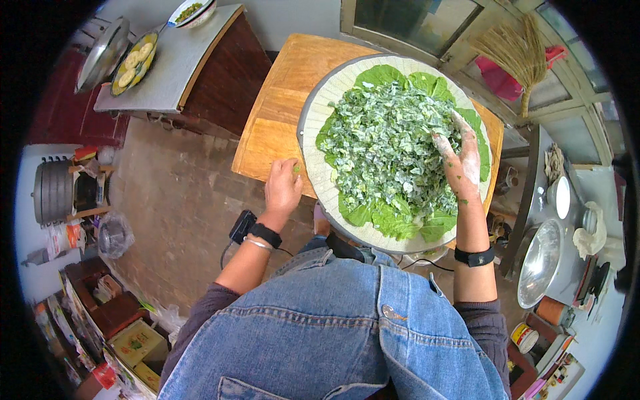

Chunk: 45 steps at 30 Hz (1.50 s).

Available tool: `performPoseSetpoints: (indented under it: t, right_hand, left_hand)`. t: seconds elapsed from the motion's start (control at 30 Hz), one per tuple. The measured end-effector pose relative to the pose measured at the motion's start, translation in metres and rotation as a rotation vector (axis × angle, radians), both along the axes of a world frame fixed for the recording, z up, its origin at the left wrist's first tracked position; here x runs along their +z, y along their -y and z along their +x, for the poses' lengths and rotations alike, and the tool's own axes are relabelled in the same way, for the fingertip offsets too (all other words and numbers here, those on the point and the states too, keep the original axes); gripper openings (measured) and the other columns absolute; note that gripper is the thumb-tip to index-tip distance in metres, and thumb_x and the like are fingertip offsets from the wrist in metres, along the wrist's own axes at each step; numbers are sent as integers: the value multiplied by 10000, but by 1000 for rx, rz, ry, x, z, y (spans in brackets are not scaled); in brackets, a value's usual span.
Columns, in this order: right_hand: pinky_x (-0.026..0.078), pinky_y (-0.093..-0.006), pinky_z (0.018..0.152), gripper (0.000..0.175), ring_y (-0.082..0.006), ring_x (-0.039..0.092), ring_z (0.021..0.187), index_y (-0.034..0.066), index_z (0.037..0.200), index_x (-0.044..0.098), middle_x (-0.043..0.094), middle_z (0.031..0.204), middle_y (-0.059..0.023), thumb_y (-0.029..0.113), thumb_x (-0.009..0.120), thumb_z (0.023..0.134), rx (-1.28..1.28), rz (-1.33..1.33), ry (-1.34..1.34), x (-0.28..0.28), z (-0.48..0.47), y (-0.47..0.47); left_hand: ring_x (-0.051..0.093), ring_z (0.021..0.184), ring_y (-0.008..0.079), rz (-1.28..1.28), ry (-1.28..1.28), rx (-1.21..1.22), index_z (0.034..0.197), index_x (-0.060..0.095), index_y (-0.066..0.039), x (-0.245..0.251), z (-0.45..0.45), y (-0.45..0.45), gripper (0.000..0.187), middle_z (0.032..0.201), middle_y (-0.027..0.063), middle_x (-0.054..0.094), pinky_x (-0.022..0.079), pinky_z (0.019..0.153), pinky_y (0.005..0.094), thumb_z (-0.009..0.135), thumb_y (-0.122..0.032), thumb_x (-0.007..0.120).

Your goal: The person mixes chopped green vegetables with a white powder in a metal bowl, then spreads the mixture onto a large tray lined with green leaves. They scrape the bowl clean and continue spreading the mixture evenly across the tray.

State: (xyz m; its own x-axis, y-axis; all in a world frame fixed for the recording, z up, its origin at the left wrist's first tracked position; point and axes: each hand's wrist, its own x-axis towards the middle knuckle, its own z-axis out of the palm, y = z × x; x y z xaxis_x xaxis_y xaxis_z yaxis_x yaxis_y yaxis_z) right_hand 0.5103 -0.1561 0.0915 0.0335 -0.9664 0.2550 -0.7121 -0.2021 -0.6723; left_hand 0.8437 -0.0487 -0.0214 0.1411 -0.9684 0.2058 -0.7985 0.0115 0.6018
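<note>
A round steamer tray lined with pale cloth point(316, 107) lies on a wooden table point(267, 137). Whole green leaves point(381, 76) cover part of the cloth, and a wide heap of chopped greens point(385, 145) dusted with white powder sits on them. My right hand point(462, 162), whitened with powder and flecked with green bits, is at the heap's right side. Its thumb and fingers are apart, with the fingertips touching the greens. Left of the tray, my left hand point(282, 187) is curled at the table's front edge, a green bit on it; nothing shows in its grasp.
A plate of pale buns point(132, 62) stands on a counter point(172, 65) at the far left. To the right, a metal basin point(540, 262) rests on a worktop. A straw broom point(520, 60) hangs by the window. A dark device with a cable point(243, 226) is below my left hand.
</note>
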Motion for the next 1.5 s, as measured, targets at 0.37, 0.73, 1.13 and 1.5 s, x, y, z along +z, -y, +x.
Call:
performPoseSetpoints:
  t: [0.37, 0.73, 1.13, 1.5]
  right_hand:
    - [349, -405, 1033, 591, -338, 474, 1191, 36, 1282, 513, 529, 1264, -189, 290, 709, 786, 3, -53, -10, -1, -10, -2]
    - [298, -444, 1071, 732, -403, 389, 1265, 78, 1342, 463, 464, 1327, -254, 425, 724, 752, 39, 45, -99, -8, 15, 15]
    - [279, -450, 1082, 743, -417, 345, 1291, 131, 1363, 444, 397, 1370, -279, 417, 727, 739, 42, 84, -72, -19, 11, 10]
    - [263, -475, 1084, 732, -422, 344, 1287, 129, 1368, 438, 398, 1377, -266, 393, 720, 746, 13, 31, -84, -12, 6, 5]
  left_hand:
    - [621, 911, 256, -19, -331, -332, 975, 647, -34, 39, -24, 25, 176, 1032, 146, 615, 493, 775, 324, 802, -62, 632]
    - [624, 730, 123, 554, -1232, 360, 1022, 523, -31, 1, -23, 3, 223, 875, 57, 613, 572, 628, 269, 860, -106, 657]
    - [548, 591, 74, 498, -629, 127, 928, 552, -37, -13, -28, 6, 187, 682, -3, 578, 461, 503, 219, 837, -140, 680]
    - [551, 547, 97, 576, -1353, 459, 1003, 509, -70, 15, -49, 10, 170, 766, 32, 607, 482, 487, 233, 867, -95, 608]
